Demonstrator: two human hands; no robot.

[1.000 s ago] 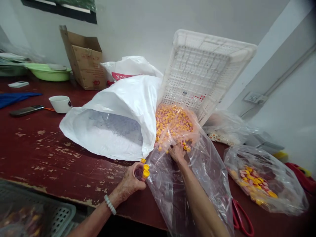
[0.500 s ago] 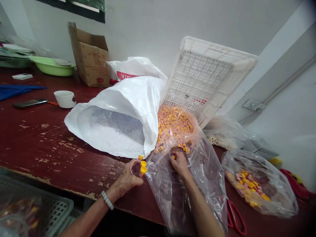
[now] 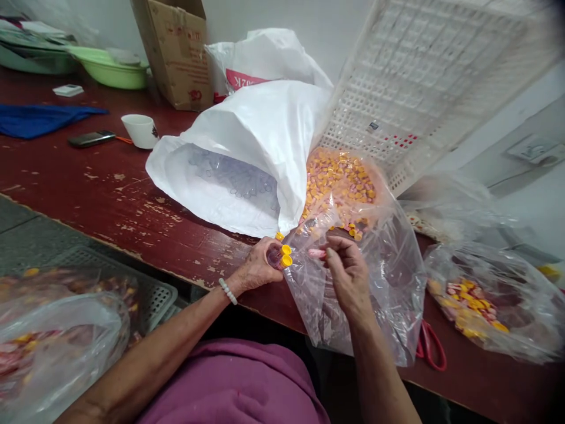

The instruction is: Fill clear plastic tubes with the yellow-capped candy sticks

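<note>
My left hand [image 3: 260, 262] is closed around a small clear round cup [image 3: 274, 255] with several small yellow-capped pieces [image 3: 286, 255] at its side. My right hand [image 3: 348, 268] pinches a small pink piece [image 3: 316, 253] between thumb and fingers, a short way to the right of the caps. Behind it, an open clear plastic bag [image 3: 379, 282] lies on the table with a heap of yellow-and-pink pieces [image 3: 339, 182] at its far end. A white sack [image 3: 260, 118] lies open beyond my left hand, with clear round items [image 3: 238, 179] inside.
A white plastic crate [image 3: 410, 88] leans over the heap. On the red table [image 3: 88, 206] stand a cup [image 3: 140, 131], a phone [image 3: 91, 139], a carton [image 3: 179, 59] and a green basin [image 3: 110, 68]. Red-handled scissors [image 3: 432, 347] and another bag [image 3: 489, 318] lie right. Filled bags [image 3: 66, 330] sit lower left.
My right hand has drawn back from the heap and now shows a pink piece in its fingertips. My left hand still holds the cup and capped pieces. The view has tipped downward.
</note>
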